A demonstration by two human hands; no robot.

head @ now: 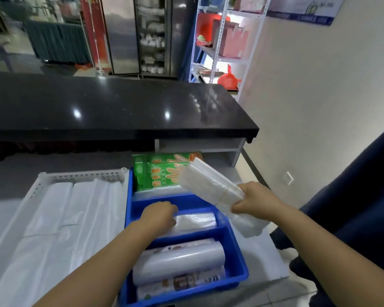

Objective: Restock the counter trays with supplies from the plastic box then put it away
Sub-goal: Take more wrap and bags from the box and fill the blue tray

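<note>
Blue plastic forms the divided tray [235,260] at the lower centre of the frame, sitting on the grey table [7,209] with three compartments running from far to near. The far compartment holds green glove packets [157,176] printed with orange hand shapes, standing on edge against the back wall. The middle compartment holds a flat clear bag bundle [195,221], and the left hand [159,214] reaches into it with fingers curled down onto the left end of that bundle; whether it actually grips the plastic I cannot tell. The near compartment holds a thick roll of clear bags [180,262] lying crosswise, with a printed packet [186,282] just in front of it. The right hand [256,201] is closed around a folded stack of white plastic bags [211,185], held in the air above the right rim of the tray, one end pointing toward the upper left over the green packets and the other hanging past the hand toward the lower right. To the left of the blue tray, touching its side, a white perforated tray [80,175] carries large white bags [60,218] laid flat. A glossy black countertop [111,107] spans the middle of the frame beyond the trays, and white shelving [215,54] stands at the upper right
</note>
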